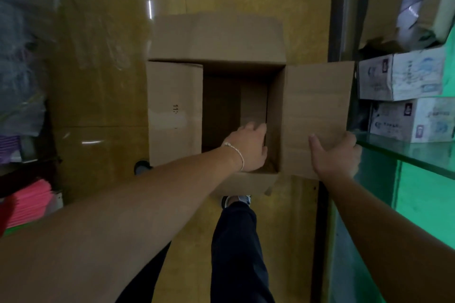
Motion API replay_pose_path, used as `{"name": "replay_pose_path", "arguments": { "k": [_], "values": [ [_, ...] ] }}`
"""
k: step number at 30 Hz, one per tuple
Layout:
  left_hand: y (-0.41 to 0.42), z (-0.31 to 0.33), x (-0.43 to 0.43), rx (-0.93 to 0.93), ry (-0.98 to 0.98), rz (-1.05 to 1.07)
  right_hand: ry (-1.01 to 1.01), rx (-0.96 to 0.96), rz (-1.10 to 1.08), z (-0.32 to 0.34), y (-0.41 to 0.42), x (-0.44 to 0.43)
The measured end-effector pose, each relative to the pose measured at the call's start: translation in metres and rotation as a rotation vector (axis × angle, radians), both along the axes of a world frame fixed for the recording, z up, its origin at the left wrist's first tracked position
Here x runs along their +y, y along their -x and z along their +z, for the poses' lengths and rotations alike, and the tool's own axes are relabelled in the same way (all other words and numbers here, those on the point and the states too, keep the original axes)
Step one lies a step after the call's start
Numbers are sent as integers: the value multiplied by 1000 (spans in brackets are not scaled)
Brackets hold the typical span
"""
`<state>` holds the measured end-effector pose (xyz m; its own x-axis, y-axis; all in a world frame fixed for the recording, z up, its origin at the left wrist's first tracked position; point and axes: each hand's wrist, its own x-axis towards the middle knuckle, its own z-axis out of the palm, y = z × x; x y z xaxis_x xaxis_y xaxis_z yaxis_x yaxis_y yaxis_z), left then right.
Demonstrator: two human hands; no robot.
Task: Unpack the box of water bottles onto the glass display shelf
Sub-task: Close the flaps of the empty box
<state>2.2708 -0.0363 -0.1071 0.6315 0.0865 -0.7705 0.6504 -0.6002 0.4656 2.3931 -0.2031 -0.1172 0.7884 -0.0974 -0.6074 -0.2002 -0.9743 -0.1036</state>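
"Hands first: where are they?"
"The right hand grips the right flap of the box, thumb flat on top, fingers curled round its edge. The left hand is down inside the box. Its fingers bend toward the inner wall, but whether they hold anything I cannot tell."
"And the box itself?"
"Open on the yellow floor, just past the person's shoe, flaps spread. The right flap lies just beside the glass shelf, where printed cartons are stacked."
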Motion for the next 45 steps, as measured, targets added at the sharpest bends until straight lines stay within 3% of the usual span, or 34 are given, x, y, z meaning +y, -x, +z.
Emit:
{"name": "replay_pose_path", "arguments": {
  "k": [3, 8, 18, 30, 35, 41, 45],
  "values": [
    [15, 17, 12, -22, -16, 5, -39, -52, 40, 31, 19, 16],
    [41, 32, 31, -41, -58, 110, -172, 29, 177, 63, 71, 64],
    [87, -20, 58, 24, 56, 347, -182, 246, 306, 7, 123, 138],
    [94, -75, 34, 46, 22, 392, -135, 417, 542, -56, 107, 123],
    [107, -56, 34, 27, -12, 532, -142, 479, 518, -45, 99, 112],
    [145, -23, 25, 201, 5, 530, -121, 645, 512, -10, 103, 91],
    [166, -13, 16, 272, -41, 531, -62, 600, 500, -3, 111, 68]
  ]
}}
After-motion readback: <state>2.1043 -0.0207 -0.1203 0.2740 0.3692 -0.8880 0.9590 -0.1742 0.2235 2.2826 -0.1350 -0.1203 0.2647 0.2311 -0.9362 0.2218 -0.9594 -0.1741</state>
